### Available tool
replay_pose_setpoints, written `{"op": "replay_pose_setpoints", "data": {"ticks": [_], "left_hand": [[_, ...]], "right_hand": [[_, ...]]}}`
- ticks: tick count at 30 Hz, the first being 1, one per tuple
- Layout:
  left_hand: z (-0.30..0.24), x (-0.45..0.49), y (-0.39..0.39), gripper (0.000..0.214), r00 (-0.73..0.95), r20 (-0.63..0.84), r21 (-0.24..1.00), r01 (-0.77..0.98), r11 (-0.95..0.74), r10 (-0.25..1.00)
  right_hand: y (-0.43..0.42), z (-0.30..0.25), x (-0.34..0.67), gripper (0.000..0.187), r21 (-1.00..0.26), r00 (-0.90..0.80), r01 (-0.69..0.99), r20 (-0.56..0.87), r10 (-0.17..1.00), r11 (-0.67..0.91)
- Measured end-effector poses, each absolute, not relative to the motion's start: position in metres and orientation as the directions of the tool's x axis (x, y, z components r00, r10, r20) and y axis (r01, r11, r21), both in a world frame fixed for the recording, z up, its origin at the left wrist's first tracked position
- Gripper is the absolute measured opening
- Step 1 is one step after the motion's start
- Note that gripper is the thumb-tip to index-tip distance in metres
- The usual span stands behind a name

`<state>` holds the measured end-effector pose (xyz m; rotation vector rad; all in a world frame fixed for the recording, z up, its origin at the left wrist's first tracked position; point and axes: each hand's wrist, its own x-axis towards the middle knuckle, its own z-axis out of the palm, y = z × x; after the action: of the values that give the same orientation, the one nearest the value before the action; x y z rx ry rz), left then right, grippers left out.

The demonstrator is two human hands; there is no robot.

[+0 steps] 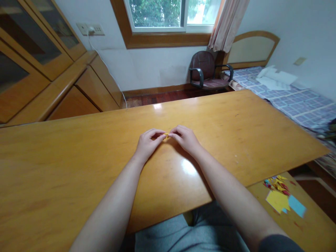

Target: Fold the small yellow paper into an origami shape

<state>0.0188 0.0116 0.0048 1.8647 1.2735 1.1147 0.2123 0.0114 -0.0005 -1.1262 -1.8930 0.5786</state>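
Observation:
Between my two hands is a small piece of folded yellow paper (166, 135), mostly covered by the fingertips. My left hand (150, 140) pinches its left side between thumb and fingers. From the right, my right hand (185, 137) pinches the other side in the same way. Both hands are close together just over the wooden table (78, 168), near its middle. The exact shape of the folded paper is too small to make out.
At the lower right, a lower wooden surface (315, 224) bears yellow sheets (278, 201), a blue sheet (297, 205) and a pile of small folded papers (278, 183). Beyond the table stand an office chair (203, 68), a bed (296, 101) and a cabinet (60, 84).

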Motion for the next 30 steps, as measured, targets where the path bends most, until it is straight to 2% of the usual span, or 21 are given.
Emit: {"op": "replay_pose_setpoints", "data": {"ticks": [8, 15, 30], "left_hand": [[-0.0026, 0.0166, 0.0162, 0.029, 0.105, 0.230, 0.905, 0.342, -0.253, 0.967], [-0.0027, 0.0164, 0.0187, 0.039, 0.170, 0.100, 0.969, 0.207, -0.135, 0.980], [-0.0035, 0.0174, 0.0140, 0.028, 0.274, 0.039, 0.954, 0.277, -0.118, 0.961]], "right_hand": [[0.0144, -0.0007, 0.2118, 0.012, -0.823, -0.155, 0.449, 0.313, 0.937, 0.349], [0.0132, -0.0003, 0.2104, 0.016, -0.923, -0.118, 0.322, 0.181, 0.976, 0.210], [0.0102, 0.0018, 0.2079, 0.011, -0.856, -0.235, 0.354, 0.308, 0.922, 0.376]]}}
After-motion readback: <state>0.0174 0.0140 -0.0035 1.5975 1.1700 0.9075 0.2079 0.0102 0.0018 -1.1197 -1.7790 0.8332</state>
